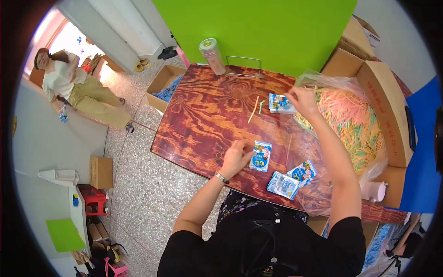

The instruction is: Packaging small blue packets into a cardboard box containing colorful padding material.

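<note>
My left hand [237, 160] is at the left edge of a blue and white snack packet [262, 159] on the table. Its fingers are bent, thumb and fingertips closed at the packet's edge. Farther right, my right hand [302, 100] has its fingertips together at the right end of another blue and white packet [278, 103]. Two more packets, a blue printed one [303, 171] and a paler one [282, 185], overlap near the front edge. A thin yellowish stick [253, 110] and a short green stick [261, 107] lie left of the far packet.
At right, a large cardboard box [386, 108] lined with clear plastic holds many pink, yellow and green sticks [350, 115]. A tumbler [212, 56] and wire stand [243, 67] are at the back of the wood-patterned table [198, 120]. A person [76, 85] stands far left.
</note>
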{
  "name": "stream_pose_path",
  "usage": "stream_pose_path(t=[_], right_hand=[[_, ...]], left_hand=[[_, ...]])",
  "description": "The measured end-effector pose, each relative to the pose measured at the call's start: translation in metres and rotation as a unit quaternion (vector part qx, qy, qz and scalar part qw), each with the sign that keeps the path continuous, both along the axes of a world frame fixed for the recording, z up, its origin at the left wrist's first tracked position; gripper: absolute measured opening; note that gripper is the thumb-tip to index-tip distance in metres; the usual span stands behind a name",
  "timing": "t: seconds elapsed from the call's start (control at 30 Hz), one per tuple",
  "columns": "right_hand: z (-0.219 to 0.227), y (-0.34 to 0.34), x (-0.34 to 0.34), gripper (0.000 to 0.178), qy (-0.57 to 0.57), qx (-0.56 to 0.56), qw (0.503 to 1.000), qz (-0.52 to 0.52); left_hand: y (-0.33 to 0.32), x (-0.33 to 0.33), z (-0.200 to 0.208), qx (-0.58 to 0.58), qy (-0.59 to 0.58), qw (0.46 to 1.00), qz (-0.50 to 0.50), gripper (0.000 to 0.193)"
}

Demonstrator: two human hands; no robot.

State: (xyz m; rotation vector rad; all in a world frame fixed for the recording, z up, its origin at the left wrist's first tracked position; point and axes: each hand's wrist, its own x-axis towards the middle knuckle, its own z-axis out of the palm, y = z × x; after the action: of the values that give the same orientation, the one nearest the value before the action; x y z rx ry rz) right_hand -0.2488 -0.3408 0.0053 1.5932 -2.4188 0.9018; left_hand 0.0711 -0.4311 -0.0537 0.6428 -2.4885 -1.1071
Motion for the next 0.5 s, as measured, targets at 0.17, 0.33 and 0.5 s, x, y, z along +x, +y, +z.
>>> stream_pose_path(t=[0.17, 0.33, 0.5], right_hand=[[-0.002, 0.057, -0.012, 0.014, -0.098, -0.029, 0.995, -0.022], [0.000, 0.066, -0.008, 0.011, -0.101, -0.051, 0.993, 0.025], [0.010, 0.072, -0.003, 0.010, -0.089, -0.030, 0.996, 0.003]], left_hand=[[-0.072, 0.029, 0.015, 0.099, 0.077, 0.974, 0.188, 0.031], [-0.167, 0.132, 0.049, 0.340, 0.357, 0.781, 0.383, 0.030], [-0.246, 0.220, 0.085, 0.371, 0.460, 0.668, 0.452, 0.080]])
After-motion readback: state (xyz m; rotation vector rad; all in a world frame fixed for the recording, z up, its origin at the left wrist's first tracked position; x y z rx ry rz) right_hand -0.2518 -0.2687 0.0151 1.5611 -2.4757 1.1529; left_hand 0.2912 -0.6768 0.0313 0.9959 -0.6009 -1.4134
